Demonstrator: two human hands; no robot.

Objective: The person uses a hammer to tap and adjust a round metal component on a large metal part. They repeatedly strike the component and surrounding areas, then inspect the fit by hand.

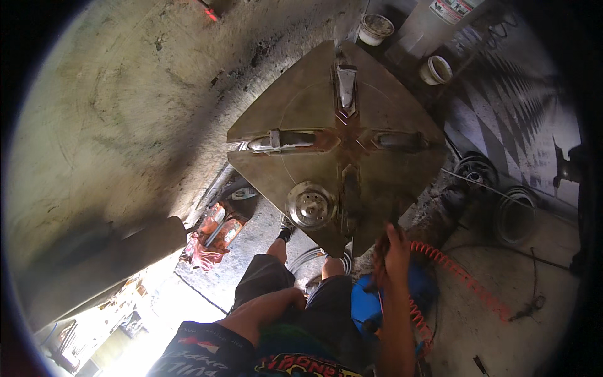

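Observation:
In front of me is a large metal turntable (295, 107) with four pointed corners and a clamp jaw in each slot, among them the far jaw (346, 88) and the left jaw (292, 140). A round, shiny metal cap with holes (310, 205) lies on its near left part. My right hand (394, 254) is raised beside the near right edge, with its fingers closed round something dark that I cannot make out. My left hand (292, 300) is low by my thigh, well away from the turntable, and its fingers are mostly hidden.
A red coiled air hose (455, 274) runs over the floor on the right, by a blue rounded object (364, 305). Two tubs, one (375, 29) and another (435, 70), stand beyond the turntable. Metal rings (516, 217) lie at right. An orange tool case (220, 227) lies at left.

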